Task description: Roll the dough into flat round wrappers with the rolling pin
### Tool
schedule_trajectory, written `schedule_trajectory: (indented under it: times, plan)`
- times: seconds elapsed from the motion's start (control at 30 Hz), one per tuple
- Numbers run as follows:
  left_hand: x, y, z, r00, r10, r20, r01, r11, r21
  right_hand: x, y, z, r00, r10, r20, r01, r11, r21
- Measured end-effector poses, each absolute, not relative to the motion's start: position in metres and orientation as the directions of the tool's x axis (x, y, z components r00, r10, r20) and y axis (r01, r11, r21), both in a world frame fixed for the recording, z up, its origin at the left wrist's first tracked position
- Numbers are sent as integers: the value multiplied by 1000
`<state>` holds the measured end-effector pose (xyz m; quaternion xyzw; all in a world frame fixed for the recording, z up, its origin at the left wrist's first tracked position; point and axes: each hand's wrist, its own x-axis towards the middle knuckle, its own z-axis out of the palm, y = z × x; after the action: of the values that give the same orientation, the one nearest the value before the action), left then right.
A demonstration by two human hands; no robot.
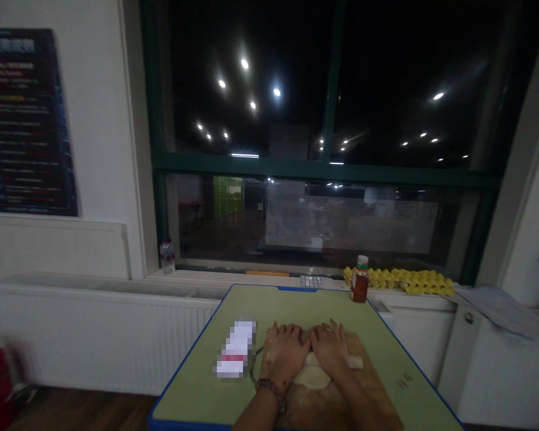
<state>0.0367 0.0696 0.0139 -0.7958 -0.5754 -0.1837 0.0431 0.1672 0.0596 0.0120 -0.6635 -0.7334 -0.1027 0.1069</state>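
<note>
On a wooden board lies a flattened, pale round of dough. A light-coloured rolling pin crosses the board just beyond the visible dough, its right end sticking out past my hand. My left hand rests palm down over the left part of the pin, fingers stretched forward, with a beaded bracelet on the wrist. Beside it, thumbs close together, my right hand presses flat on the pin with its fingers spread. Most of the pin is hidden under both hands.
The board sits on a green table with blue edges. Left of it lies a blurred-out white item. A bottle of reddish-brown liquid stands at the far right corner. Yellow egg trays and a clear bottle are along the windowsill.
</note>
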Motion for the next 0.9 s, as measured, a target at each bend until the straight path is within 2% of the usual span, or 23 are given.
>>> schedule_trajectory:
  times: [0.27, 0.67, 0.9]
  plan:
    - [35, 53, 17, 261, 898, 353, 913, -348, 211, 163, 44, 13, -82, 955, 286, 997, 82, 10]
    - [22, 23, 14, 363, 841, 401, 855, -472, 215, 156, 16, -2, -60, 957, 285, 998, 68, -17]
    - [26, 33, 19, 342, 861, 377, 878, -435, 198, 156, 24, 5, -74, 951, 300, 997, 82, -13]
